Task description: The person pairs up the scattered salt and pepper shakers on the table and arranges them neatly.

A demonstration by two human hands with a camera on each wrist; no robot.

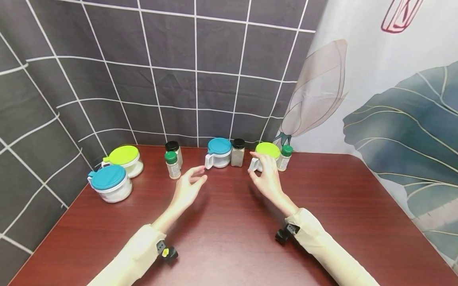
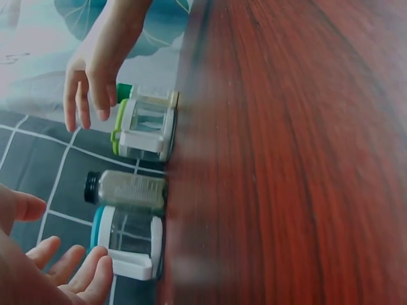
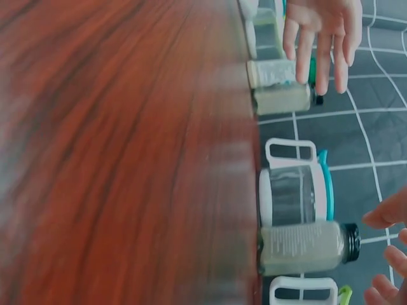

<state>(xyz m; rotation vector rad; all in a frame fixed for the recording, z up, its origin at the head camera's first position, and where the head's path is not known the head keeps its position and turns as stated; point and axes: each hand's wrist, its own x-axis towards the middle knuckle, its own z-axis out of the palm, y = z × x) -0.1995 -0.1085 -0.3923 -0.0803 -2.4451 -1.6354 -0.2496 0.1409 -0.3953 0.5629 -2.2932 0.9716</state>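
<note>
Lime-lidded jar nr R hand; blk-capped btl holds greyish contents.

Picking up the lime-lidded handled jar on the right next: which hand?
Right, most likely. The right hand hovers at that lime-lidded handled jar, fingers spread; the left hand is farther off, nearer the middle blue-lidded handled jar. Both hands are empty.

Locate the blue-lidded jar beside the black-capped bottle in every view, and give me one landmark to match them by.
Head: blue-lidded jar near the middle, just left of the bottle.
Left wrist: blue-lidded jar at lower left, just below the bottle.
Right wrist: blue-lidded jar right of centre, just above the bottle.
Shared landmark: that black-capped bottle.
</note>
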